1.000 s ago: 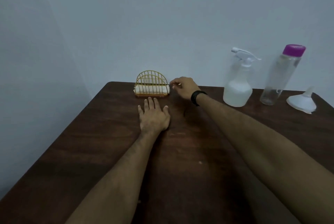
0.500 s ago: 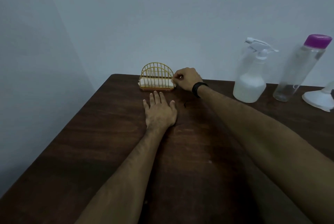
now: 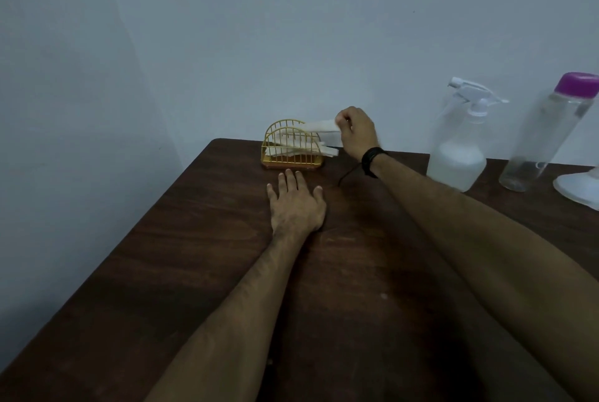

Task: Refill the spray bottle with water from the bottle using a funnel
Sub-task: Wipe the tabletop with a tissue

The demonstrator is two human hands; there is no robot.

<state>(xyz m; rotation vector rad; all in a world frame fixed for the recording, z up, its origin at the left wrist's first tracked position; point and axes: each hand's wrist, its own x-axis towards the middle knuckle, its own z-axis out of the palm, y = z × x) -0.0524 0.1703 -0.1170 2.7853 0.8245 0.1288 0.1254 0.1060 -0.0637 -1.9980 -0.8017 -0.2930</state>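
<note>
Head | right hand (image 3: 356,132) has lifted, pinching napkin (image 3: 321,126) from holder (image 3: 291,155) | left hand (image 3: 296,204) stays flat, empty

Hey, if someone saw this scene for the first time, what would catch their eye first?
Probably the right hand at the far edge of the table, pinching a white napkin up out of the gold wire holder. The left hand lies flat just in front of the holder. At the right stand the spray bottle and the clear bottle with the purple cap, both untouched.
</note>
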